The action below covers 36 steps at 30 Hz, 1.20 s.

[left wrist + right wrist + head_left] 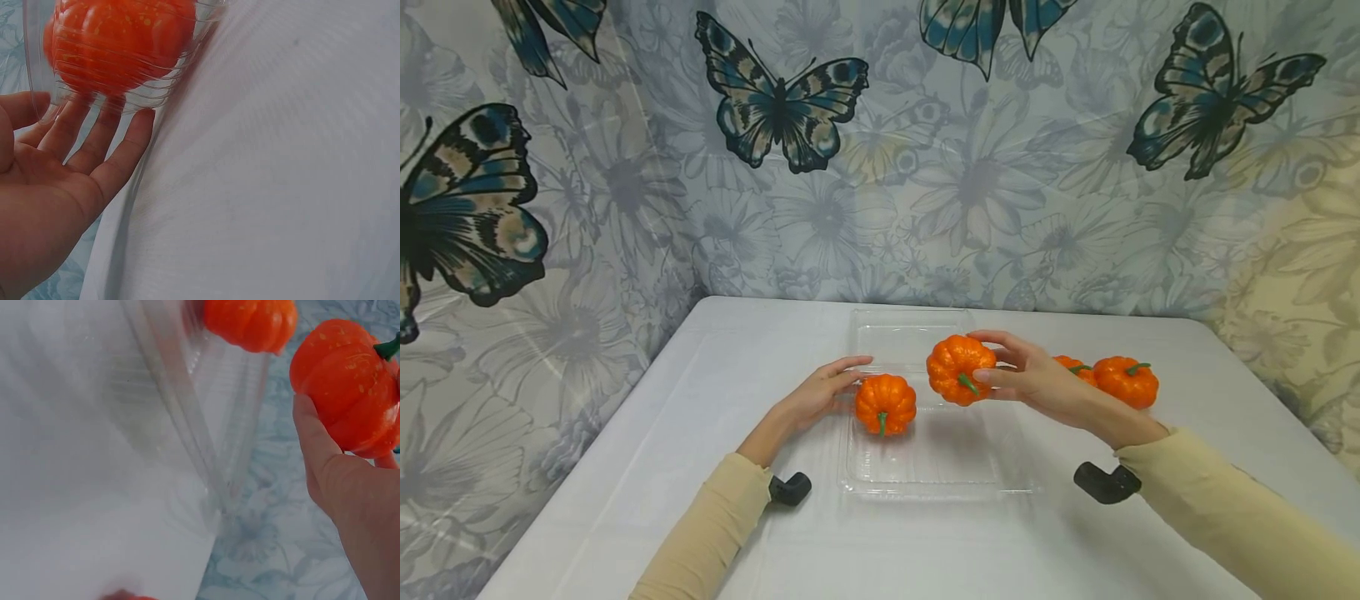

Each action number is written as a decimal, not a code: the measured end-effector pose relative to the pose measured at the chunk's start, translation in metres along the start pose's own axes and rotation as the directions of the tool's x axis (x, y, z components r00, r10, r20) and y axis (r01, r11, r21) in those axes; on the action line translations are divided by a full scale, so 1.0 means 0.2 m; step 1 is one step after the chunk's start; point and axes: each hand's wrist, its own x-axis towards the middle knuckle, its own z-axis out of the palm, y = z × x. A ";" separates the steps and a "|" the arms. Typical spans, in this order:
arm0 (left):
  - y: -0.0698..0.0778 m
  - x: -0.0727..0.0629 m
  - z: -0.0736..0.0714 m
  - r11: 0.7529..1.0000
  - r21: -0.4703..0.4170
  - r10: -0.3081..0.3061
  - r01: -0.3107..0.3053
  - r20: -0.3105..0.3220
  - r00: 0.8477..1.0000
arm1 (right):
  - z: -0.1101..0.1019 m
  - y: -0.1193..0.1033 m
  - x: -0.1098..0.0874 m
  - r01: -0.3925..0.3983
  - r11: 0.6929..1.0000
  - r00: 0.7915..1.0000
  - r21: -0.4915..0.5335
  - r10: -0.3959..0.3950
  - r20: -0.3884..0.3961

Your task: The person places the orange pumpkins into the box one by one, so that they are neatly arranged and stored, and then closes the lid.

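Observation:
In the head view my right hand [1037, 379] grips a small orange toy pumpkin [958, 367] with a green stem, held above a clear plastic container [925, 475]. Its fingers and thumb also hold the pumpkin [350, 387] in the right wrist view. A second pumpkin [886, 404] sits inside the container's left part. My left hand [816, 396] holds the container's left side. In the left wrist view the thumb lies at the clear rim and the fingertips touch the ribbed wall [150, 94], behind which the pumpkin [125, 40] shows.
Two more pumpkins stand on the white table [760, 542] to the right; one pumpkin [1126, 382] is in plain sight, the other partly behind my right hand. The container's lid [910, 333] lies opened toward the back. A butterfly-patterned wall covering [925, 208] rises behind the table.

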 end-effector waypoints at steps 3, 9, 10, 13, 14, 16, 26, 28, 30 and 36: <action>0.00 0.00 0.00 1.000 0.002 0.000 0.000 -0.002 1.000 | 0.03 -0.01 0.01 -0.009 1.000 0.999 0.002 0.009 0.033; 0.01 -0.01 0.00 1.000 0.006 -0.002 0.002 0.003 1.000 | 0.09 -0.03 0.04 -0.034 0.998 0.995 0.059 0.028 0.100; 0.01 -0.01 0.00 1.000 0.007 -0.001 0.001 0.002 1.000 | 0.10 -0.03 0.04 -0.040 0.997 0.994 0.071 0.032 0.108; 0.01 -0.02 0.00 1.000 0.006 0.001 -0.001 -0.005 1.000 | 0.13 -0.02 0.06 -0.055 0.994 0.990 0.093 0.042 0.134; 0.01 -0.02 0.00 1.000 0.004 0.001 -0.001 -0.005 1.000 | 0.13 -0.02 0.06 -0.055 0.994 0.989 0.097 0.041 0.143; 0.01 -0.01 0.00 1.000 0.002 0.003 -0.003 -0.004 1.000 | 0.15 -0.01 0.07 -0.062 0.993 0.986 0.102 0.045 0.158; 0.00 0.00 0.00 1.000 -0.018 0.013 -0.013 0.017 1.000 | 0.19 0.00 0.09 -0.055 0.998 0.983 -0.018 0.057 0.173; 0.00 0.00 0.00 1.000 -0.017 0.012 -0.012 0.015 1.000 | 0.19 0.00 0.09 -0.051 0.999 0.985 -0.001 0.051 0.167; 0.00 0.00 0.00 1.000 -0.017 0.007 -0.007 0.011 1.000 | 0.19 0.01 0.09 -0.047 0.999 0.985 0.016 0.043 0.170; 0.00 0.00 0.00 1.000 -0.014 0.005 -0.005 0.004 1.000 | 0.21 0.02 0.10 -0.032 0.999 0.982 0.023 0.027 0.188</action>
